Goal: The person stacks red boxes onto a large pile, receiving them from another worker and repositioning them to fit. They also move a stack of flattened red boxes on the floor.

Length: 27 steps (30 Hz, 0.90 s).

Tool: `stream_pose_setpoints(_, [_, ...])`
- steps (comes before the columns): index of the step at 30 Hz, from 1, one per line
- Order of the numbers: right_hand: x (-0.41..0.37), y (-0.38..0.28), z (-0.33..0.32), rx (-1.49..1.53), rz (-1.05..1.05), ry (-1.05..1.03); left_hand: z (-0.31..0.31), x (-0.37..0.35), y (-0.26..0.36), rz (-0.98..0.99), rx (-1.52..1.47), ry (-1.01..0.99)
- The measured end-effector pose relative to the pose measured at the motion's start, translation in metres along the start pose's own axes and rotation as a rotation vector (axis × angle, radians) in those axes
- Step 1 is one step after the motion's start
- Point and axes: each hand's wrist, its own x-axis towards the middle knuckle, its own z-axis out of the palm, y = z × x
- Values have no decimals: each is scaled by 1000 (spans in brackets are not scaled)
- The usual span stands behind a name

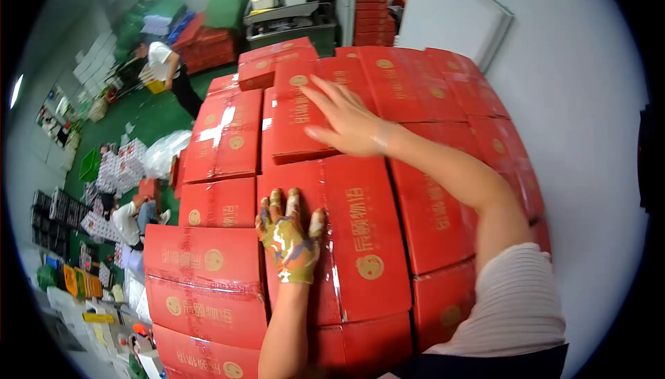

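Note:
My left hand [289, 237], in a camouflage-patterned glove, lies with its fingers spread on the top of a large red box [367, 220] with gold print and clear tape. My right hand [350, 119] is bare, its fingers apart, over another red box [294, 112] just beyond; whether it touches that box I cannot tell. Neither hand holds anything. The two boxes sit side by side in a big stack of similar red boxes, and the farther one overlaps the edge of the nearer one.
More red boxes [204, 258] fill the left side of the stack. A white wall [582, 137] runs along the right. On the green floor at left, one person [166, 64] stands and another [129, 220] sits low. Several black crates [67, 209] stand beyond.

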Motion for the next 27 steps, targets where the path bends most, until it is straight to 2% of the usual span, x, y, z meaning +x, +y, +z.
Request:
stream_pose_setpoints(2, [-107, -47, -70, 18, 95, -9, 3, -2, -2, 14, 22, 19])
stream_pose_setpoints(3, [-156, -69, -102, -80, 210, -3, 4, -2, -2, 21, 31, 26])
stream_pose_setpoints(5, [-244, -109, -150, -247, 410, 133, 1, -2, 0, 3, 47, -24])
stream_pose_setpoints(6, [-291, -123, -155, -272, 552, 182, 5, -1, 0, 5, 47, -11])
stream_pose_setpoints(7, [-336, -138, -151, -340, 635, 113, 11, -3, -2, -5, 55, -1])
stream_pose_setpoints(10, [-452, -148, -63, -260, 832, -260, 15, -1, 4, 31, 132, 20])
stream_pose_setpoints(11, [-475, -148, -43, -225, 736, -77, 15, -4, 3, 43, 144, 50])
stream_pose_setpoints(13, [-477, -147, -40, -190, 743, -20, -1, -13, -3, 108, 29, -14])
stream_pose_setpoints(14, [-479, -154, -38, -176, 703, -64, -6, -22, -19, 71, -233, 57])
stream_pose_setpoints(15, [-479, -155, -43, -160, 734, -1, -28, -35, -17, 47, -508, 154])
stream_pose_setpoints(16, [-477, -157, -46, -137, 762, 80, -65, -59, -30, 59, -420, 205])
stream_pose_setpoints(17, [-472, -165, -52, -121, 718, 76, -108, -91, -48, 98, -317, 325])
stream_pose_setpoints(18, [-471, -183, -63, -81, 684, 132, -145, -127, -86, 160, -266, 407])
stream_pose_setpoints(20, [-468, -221, -72, 15, 615, 200, -219, -239, -166, -12, -90, 479])
stream_pose_setpoints(21, [-461, -240, -70, 49, 560, 156, -240, -315, -222, -153, -56, 499])
stream_pose_setpoints(22, [-457, -260, -68, 186, 540, 111, -262, -394, -260, -498, 154, 472])
stream_pose_setpoints(23, [-450, -279, -64, 316, 525, 67, -293, -460, -256, -701, 216, 364])
stream_pose_setpoints(24, [-441, -300, -56, 361, 404, 67, -289, -563, -304, -624, 546, 411])
stream_pose_setpoints(25, [-426, -329, -59, 518, 411, -27, -291, -644, -319, -935, 379, 319])
stream_pose_setpoints(26, [-415, -351, -53, 582, 331, -83, -287, -693, -292, -921, 299, 510])
stream_pose_setpoints(27, [-406, -369, -46, 641, 254, -142, -280, -735, -265, -1323, 135, 383])
